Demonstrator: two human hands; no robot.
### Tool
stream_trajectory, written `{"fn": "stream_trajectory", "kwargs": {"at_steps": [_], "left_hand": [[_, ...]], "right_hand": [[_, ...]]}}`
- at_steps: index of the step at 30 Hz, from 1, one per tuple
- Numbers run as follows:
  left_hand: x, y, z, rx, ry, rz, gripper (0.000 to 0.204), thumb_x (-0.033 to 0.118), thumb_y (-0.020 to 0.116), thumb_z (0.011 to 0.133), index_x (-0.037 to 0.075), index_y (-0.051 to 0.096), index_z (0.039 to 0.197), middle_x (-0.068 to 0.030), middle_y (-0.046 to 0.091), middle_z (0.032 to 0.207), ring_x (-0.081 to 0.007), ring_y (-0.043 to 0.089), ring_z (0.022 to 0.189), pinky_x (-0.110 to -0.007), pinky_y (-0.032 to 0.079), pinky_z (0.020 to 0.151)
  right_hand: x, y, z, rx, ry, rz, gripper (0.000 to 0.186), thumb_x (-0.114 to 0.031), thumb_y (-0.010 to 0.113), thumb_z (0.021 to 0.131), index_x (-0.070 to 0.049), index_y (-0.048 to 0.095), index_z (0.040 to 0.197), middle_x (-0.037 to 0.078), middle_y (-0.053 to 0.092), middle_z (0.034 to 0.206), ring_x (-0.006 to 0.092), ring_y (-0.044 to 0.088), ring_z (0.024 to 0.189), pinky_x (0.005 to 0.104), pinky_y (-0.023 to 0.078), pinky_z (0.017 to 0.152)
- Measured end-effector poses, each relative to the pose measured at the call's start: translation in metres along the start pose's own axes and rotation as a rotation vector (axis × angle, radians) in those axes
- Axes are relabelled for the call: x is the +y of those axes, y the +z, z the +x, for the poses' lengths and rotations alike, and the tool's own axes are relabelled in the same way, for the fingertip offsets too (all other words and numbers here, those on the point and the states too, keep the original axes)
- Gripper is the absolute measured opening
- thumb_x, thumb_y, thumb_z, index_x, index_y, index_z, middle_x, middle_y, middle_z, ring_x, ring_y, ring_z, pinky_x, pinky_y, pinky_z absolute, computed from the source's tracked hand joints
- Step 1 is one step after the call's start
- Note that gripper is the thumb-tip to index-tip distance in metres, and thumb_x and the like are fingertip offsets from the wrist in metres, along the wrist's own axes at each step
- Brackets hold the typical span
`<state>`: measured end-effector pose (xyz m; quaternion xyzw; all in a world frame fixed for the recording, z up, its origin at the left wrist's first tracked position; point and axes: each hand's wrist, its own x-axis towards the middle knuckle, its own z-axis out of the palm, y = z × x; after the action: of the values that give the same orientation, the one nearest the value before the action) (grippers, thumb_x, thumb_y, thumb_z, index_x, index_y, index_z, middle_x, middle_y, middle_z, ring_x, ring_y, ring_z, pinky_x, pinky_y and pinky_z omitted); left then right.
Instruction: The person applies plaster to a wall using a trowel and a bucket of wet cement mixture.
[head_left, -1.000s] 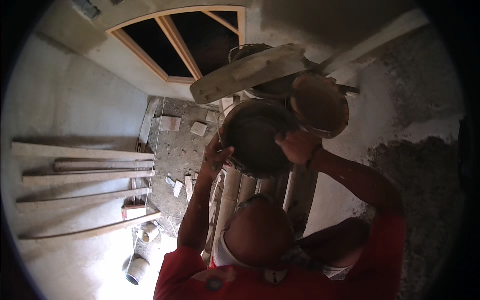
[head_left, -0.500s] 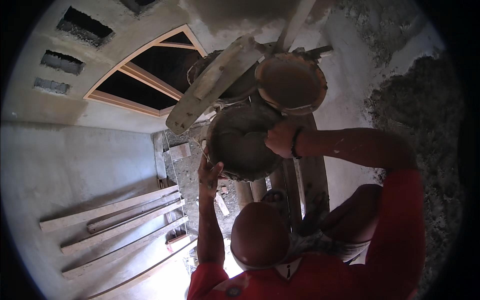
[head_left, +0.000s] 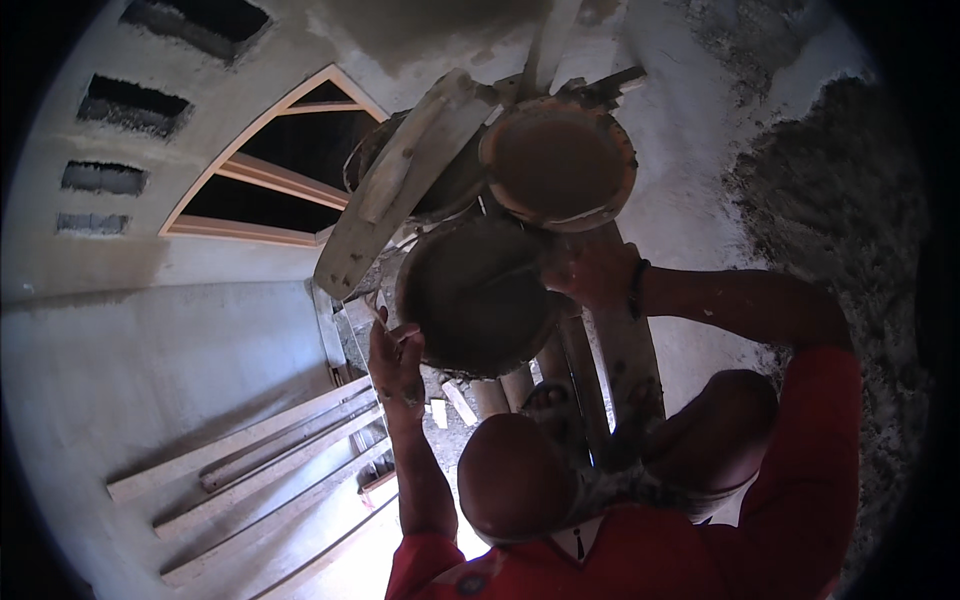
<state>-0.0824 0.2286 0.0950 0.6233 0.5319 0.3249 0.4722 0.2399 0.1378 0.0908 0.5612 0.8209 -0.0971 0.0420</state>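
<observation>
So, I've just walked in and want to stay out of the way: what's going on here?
Seen from above, a person in a red shirt holds a round dirty pan overhead. One hand is at its rim on the picture's left and the other hand grips the right rim. A second pan sits just beyond it on rough wooden staging, beside a pale plank. The camera wearer's own hands are out of view.

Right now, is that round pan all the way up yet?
Not yet. Done: one rust-coloured pan already sits up top beside a wooden plank. In hand: a person in a red shirt below holds a dark pan overhead, one hand at its lower rim, the other hand at its upper rim. Left: setting it down up top; no hands from above show.
</observation>
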Motion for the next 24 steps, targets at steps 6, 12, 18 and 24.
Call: {"fn": "stream_trajectory", "kwargs": {"at_steps": [6,12,18,24], "left_hand": [[0.073,0.025,0.039,-0.192,-0.271,-0.297,0.046,0.020,0.064,0.090,-0.003,0.051,0.127,-0.0013,0.058,0.073,-0.0109,0.056,0.063,-0.031,0.050,0.065],[0.104,0.050,0.081,-0.445,-0.747,-0.371,0.019,0.020,0.063,0.091,0.004,0.062,0.101,0.0016,0.047,0.062,-0.0134,0.047,0.049,-0.035,0.047,0.051],[0.085,0.032,0.069,-0.359,-0.997,-0.237,0.032,0.022,0.063,0.088,0.020,0.041,0.065,0.0044,0.034,0.053,-0.0110,0.037,0.046,-0.034,0.044,0.056],[0.127,-0.019,0.015,-0.455,-0.982,-0.228,0.026,0.033,0.060,0.090,0.014,0.055,0.106,-0.0016,0.053,0.097,-0.0177,0.049,0.084,-0.043,0.042,0.088]], "right_hand": [[0.006,-0.039,-0.016,-0.088,0.100,0.262,0.035,-0.028,0.056,0.087,-0.021,0.053,0.121,0.011,0.063,0.083,0.0329,0.066,0.074,0.0464,0.054,0.063],[0.004,-0.125,-0.147,0.062,0.550,0.573,0.032,-0.020,0.059,0.085,-0.014,0.053,0.116,0.016,0.063,0.082,0.0341,0.065,0.078,0.0479,0.052,0.070],[-0.090,-0.152,-0.336,-0.314,0.987,0.776,0.036,-0.024,0.048,0.090,-0.017,0.053,0.125,0.019,0.067,0.089,0.0369,0.067,0.081,0.0501,0.053,0.076],[-0.279,-0.185,-0.521,-0.321,1.464,0.872,0.036,-0.032,0.063,0.083,-0.018,0.062,0.116,0.013,0.068,0.090,0.0298,0.066,0.089,0.0456,0.053,0.077]]}}
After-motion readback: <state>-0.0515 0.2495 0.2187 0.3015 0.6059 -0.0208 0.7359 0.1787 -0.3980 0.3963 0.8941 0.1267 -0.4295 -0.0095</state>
